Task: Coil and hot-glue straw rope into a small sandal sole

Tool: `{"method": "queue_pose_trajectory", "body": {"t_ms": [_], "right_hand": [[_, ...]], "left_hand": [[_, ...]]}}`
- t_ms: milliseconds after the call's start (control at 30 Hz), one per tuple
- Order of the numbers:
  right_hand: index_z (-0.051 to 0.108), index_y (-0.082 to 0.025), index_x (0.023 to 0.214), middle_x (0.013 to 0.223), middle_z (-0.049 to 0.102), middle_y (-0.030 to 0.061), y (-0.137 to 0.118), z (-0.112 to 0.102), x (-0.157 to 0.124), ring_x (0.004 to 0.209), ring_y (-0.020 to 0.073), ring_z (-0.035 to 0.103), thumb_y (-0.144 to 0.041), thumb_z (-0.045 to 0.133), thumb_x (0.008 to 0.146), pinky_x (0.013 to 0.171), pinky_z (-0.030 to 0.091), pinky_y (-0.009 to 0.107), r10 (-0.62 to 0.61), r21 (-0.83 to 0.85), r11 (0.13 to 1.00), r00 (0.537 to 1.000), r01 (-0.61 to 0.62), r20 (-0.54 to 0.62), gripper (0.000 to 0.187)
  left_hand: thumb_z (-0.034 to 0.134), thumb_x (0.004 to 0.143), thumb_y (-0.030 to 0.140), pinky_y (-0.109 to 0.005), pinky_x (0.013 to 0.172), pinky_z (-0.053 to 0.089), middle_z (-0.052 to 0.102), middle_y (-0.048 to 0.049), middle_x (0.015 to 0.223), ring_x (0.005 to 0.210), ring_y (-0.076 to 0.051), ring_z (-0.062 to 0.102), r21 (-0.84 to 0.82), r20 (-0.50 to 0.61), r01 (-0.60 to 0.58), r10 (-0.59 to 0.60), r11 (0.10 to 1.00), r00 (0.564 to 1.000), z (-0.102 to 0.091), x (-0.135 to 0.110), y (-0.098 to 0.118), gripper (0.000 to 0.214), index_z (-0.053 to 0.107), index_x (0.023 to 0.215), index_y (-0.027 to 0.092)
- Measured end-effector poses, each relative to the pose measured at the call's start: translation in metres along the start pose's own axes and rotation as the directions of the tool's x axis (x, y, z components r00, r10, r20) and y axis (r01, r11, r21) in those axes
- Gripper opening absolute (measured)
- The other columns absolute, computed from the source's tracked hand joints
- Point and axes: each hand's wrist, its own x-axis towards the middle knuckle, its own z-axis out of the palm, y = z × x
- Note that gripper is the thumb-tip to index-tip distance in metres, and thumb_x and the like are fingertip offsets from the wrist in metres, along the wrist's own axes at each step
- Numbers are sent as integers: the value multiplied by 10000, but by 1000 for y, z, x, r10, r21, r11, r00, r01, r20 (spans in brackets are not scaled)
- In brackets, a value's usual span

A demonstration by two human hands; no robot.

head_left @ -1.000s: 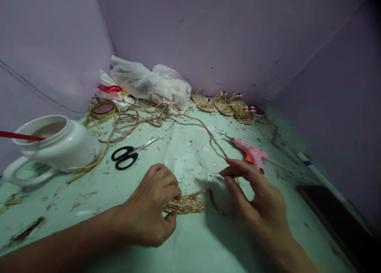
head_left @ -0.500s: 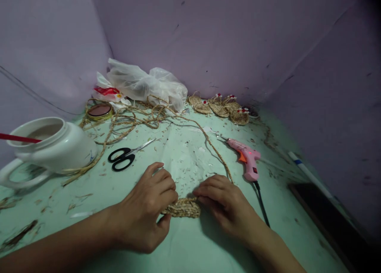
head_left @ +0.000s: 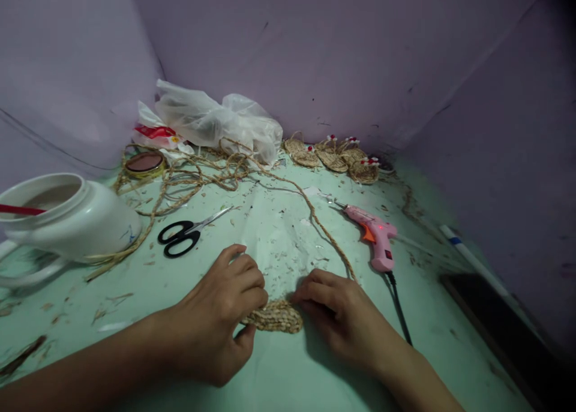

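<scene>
The scissors point(head_left: 193, 235) lie on the green table point(head_left: 279, 376). Their 2 black loops are on the left, and the blades are close together.

The woven piece point(head_left: 278, 317) is nearer to the person than the scissors, and to the right of them. It is tan and bumpy, with rows side by side. The left hand point(head_left: 225, 313) is on the near side of the scissors, and its thumb and fingers are clamped on the left end of the woven piece. The right hand point(head_left: 342, 310) is farther to the right of the scissors, at the other end of the piece. Its fingers are bent and close together by the far edge. I cannot tell if they grip anything, because the hand hides it.

A tan rope point(head_left: 324, 226) comes down to the right of the scissors and goes out of sight behind the right hand. Well to the right of the scissors is a pink glue gun point(head_left: 381, 241) with a little red light. A white jug point(head_left: 103, 220) stands to the left of the scissors, with a red stick point(head_left: 20, 210) in it. A plastic bag point(head_left: 220, 121) sits behind the scissors.
</scene>
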Motion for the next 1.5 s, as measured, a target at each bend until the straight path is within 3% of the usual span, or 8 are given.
{"method": "queue_pose_trajectory", "body": {"t_ms": [133, 333, 533, 700, 967, 1133, 1333, 1500], "right_hand": [[655, -186, 870, 810, 617, 46, -2, 2, 1, 742, 174, 571, -59, 484, 814, 637, 420, 287, 13, -8, 1000, 1000, -13, -24, 220], [638, -181, 960, 838, 632, 41, -6, -3, -2, 770, 175, 580, -144, 510, 854, 671, 436, 306, 95, 144, 985, 995, -91, -23, 171], [591, -242, 1172, 1008, 670, 26, -4, -2, -6, 912, 189, 609, -171, 661, 774, 816, 458, 337, 153, 320, 935, 988, -151, 18, 410], [542, -252, 1176, 844, 654, -14, -4, 6, -4, 688, 126, 576, -134, 560, 830, 626, 445, 256, 162, 457, 875, 986, -159, 31, 367], [474, -227, 1026, 822, 610, 2, -9, 0, -3, 727, 162, 512, -83, 469, 818, 643, 379, 284, 90, 85, 992, 996, -92, 25, 253], [466, -194, 982, 713, 575, -13, -8, -7, -2, 627, 149, 481, -45, 500, 685, 579, 331, 263, 78, -46, 996, 996, -76, 40, 335], [497, -190, 1088, 710, 606, -13, -8, -13, -7, 610, 149, 512, -49, 496, 704, 565, 337, 264, 146, -43, 989, 988, -144, 46, 409], [457, -264, 1262, 968, 666, 12, -7, -8, -8, 742, 160, 591, -166, 590, 793, 660, 419, 285, 177, 190, 965, 983, -183, 48, 498]], "left_hand": [[582, 592, 74, -511, 1052, 254, 544, -19, 778, 814, -196, 468, 9, -1, 7, -7, 1000, 1000, 1, 1, 0, 197, 576, 758, 180], [566, 604, 60, -541, 1034, 278, 556, -28, 750, 791, -198, 477, 33, -129, -100, 104, 994, 986, 6, -1, -2, 207, 585, 779, 168], [565, 629, 75, -539, 1016, 300, 562, -22, 717, 755, -182, 489, 81, -165, -180, 191, 980, 968, 8, 0, -4, 149, 583, 753, 155], [553, 636, 65, -555, 1009, 310, 596, -28, 726, 756, -194, 511, 116, -174, -197, 215, 974, 961, 9, 0, -4, 197, 606, 798, 162], [558, 615, 57, -555, 1011, 304, 590, -36, 725, 760, -198, 516, 115, -164, -206, 223, 972, 961, 9, 1, -3, 201, 607, 788, 147], [553, 628, 74, -554, 1014, 306, 591, -30, 730, 767, -198, 508, 109, -150, -196, 211, 975, 966, 9, 2, -4, 191, 599, 793, 159], [544, 612, 70, -551, 1007, 316, 573, -32, 715, 756, -199, 501, 100, -151, -181, 195, 978, 969, 8, 2, -3, 196, 594, 776, 166], [543, 626, 68, -553, 1011, 313, 575, -32, 716, 766, -207, 508, 96, -140, -162, 174, 982, 975, 7, 2, -1, 196, 595, 785, 171]]}}
